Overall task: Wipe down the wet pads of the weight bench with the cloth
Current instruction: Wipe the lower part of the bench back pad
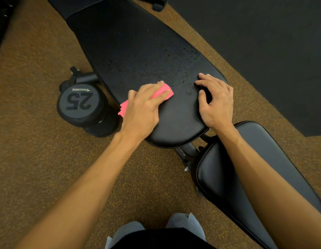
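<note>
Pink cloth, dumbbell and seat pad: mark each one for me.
pink cloth [123, 108], head view, exposed corner nearest the dumbbell
dumbbell [79, 102], head view, round end face marked 25
seat pad [217, 177], head view, bare top surface

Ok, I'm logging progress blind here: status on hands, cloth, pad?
Left hand flat on pink cloth, pressing it onto back pad. Right hand resting on pad, holding nothing. Droplets ahead of cloth. Dumbbell on floor, clear of pad.

The round black rubber end face of the dumbbell [80, 103], standing on the floor, carries the large numeral "25" and, beside it, the smaller brand word "PROGRESS" with a small triangular logo. Both appear upside down in the head view.
</note>
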